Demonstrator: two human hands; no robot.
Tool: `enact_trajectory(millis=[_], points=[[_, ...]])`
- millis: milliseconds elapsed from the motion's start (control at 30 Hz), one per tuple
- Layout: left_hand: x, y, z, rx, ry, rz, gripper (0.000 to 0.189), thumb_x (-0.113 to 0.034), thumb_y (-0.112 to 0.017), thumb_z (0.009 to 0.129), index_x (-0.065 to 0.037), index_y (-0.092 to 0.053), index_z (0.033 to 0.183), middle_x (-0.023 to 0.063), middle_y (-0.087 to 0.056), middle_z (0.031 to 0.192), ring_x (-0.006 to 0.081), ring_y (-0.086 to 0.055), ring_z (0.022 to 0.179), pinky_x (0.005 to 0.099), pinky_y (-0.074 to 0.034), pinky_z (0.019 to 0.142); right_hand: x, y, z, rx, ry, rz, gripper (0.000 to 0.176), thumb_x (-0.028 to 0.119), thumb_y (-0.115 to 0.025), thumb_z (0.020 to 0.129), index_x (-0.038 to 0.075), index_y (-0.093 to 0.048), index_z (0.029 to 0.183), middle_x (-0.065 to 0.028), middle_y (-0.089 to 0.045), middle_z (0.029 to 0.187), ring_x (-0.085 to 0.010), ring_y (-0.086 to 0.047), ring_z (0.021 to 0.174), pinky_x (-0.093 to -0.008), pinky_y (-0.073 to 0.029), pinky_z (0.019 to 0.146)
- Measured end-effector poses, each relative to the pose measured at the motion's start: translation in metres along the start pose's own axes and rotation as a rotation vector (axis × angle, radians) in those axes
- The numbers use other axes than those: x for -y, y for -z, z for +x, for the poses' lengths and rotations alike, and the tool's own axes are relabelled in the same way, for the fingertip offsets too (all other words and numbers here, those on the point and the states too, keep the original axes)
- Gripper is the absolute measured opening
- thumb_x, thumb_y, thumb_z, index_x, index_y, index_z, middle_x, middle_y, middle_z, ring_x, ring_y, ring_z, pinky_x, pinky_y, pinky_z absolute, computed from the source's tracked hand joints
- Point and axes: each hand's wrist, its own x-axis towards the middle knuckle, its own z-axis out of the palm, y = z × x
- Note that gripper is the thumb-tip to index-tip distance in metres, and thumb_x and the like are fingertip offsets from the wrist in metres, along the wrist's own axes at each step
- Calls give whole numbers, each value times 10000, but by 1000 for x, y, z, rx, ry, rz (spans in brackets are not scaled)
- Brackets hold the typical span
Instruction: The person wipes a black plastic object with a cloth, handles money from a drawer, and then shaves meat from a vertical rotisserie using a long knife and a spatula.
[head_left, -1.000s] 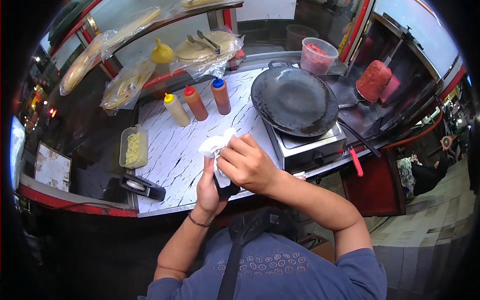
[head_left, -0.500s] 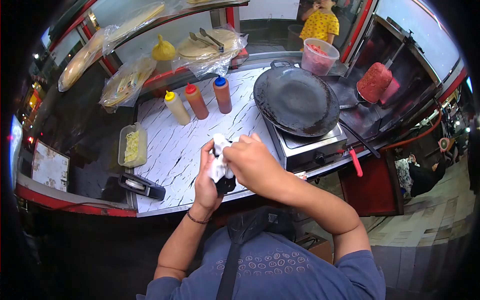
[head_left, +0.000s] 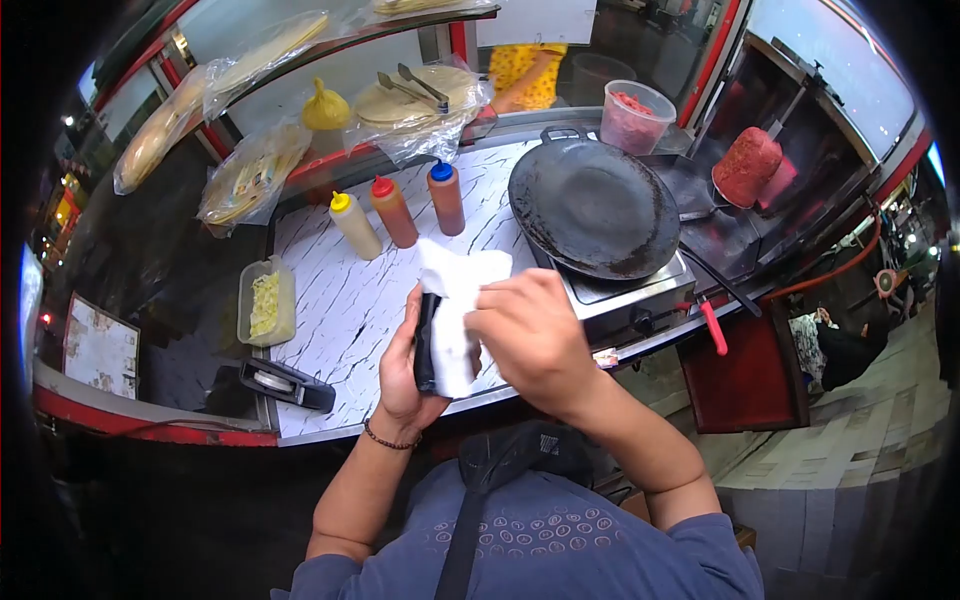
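Your left hand (head_left: 402, 376) wraps a dark, flat object (head_left: 426, 350) held upright over the near part of the worktop (head_left: 335, 310); that grip looks closed, though much of it is hidden. A white tissue (head_left: 456, 300) lies loosely over the object, and your right hand (head_left: 535, 335) is at its edge, too blurred to tell whether the fingers pinch it. The tissue covers part of the object's face, so a push from the right hand could tip it out of a left grip you cannot fully check. A loose corner could also tear or drop scraps. Beyond, the red-capped bottle (head_left: 395, 214) and blue-capped bottle (head_left: 447, 200) stand close together, and a wide swing could knock them. To the right, the black pan (head_left: 592, 208) sits on the stove (head_left: 640, 308); if that is hot, a stray tissue could scorch
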Motion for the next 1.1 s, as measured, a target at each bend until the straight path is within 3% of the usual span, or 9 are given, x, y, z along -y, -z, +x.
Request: enact_trajectory(millis=[33,133,233,333,500,700,867,933,1100], points=[[1,5,-3,182,-38,66,439,-368,-271,1059,-201,-328,1461,91,-567,1198,223,-634,894,363,-556,707,3,-8,3,46,8,-93,77,99,-642,750,66,-622,817,-47,-626,794,-220,-614,875,-379,-408,809],[5,12,4,25,-48,162,474,-390,-344,1037,-115,-414,1418,83,-562,1285,199,-578,1166,380,-470,1008,2,-30,5,116,-1,-190,65,91,-633,742,88,-629,807,-30,-616,763,-220,-586,846,-373,-382,771],[-7,4,1,16,-61,73,438,-311,-307,1067,-140,-350,1467,106,-543,1298,215,-570,1179,367,-483,980,-1,-40,1,241,-51,57,90,97,-683,740,129,-611,784,-11,-604,768,-208,-576,829,-385,-368,764],[-17,48,21,317,-69,45,416,-297,-298,1071,-133,-378,1445,109,-534,1243,197,-569,1125,331,-481,963,20,-50,-7,285,51,151,70,84,-660,721,112,-600,746,-19,-599,720,-220,-569,833,-385,-369,794],[-21,21,11,12,-183,297,450,-342,-315,1061,-110,-370,1442,78,-521,1233,173,-551,1100,323,-464,978,0,-19,1,365,-166,590,148,52,-759,721,104,-680,836,3,-656,787,-181,-604,863,-360,-380,814],[-37,17,2,24,-174,268,456,-363,-339,1050,-170,-323,1462,104,-559,1163,176,-604,946,321,-549,775,-26,11,-13,-80,-566,620,170,-61,-715,694,35,-664,825,-95,-673,811,-250,-629,806,-346,-457,793],[-29,7,10,-43,-233,300,451,-336,-279,1068,-126,-333,1463,107,-534,1267,195,-580,1107,328,-496,944,-9,-27,5,98,112,-14,112,105,-663,729,78,-633,834,-24,-639,854,-213,-605,859,-379,-443,816],[-24,4,7,-28,-194,300,436,-285,-244,1076,-101,-341,1459,107,-498,1339,192,-513,1222,334,-396,1070,-3,-48,17,248,142,-217,87,136,-630,736,69,-615,790,-52,-633,815,-225,-580,847,-365,-424,780],[-22,18,12,-44,-306,495,431,-261,-314,1053,-87,-359,1445,89,-494,1334,181,-526,1191,322,-416,1029,-12,-63,21,313,76,-71,84,86,-650,719,67,-629,798,-59,-630,754,-236,-568,826,-367,-394,739]])
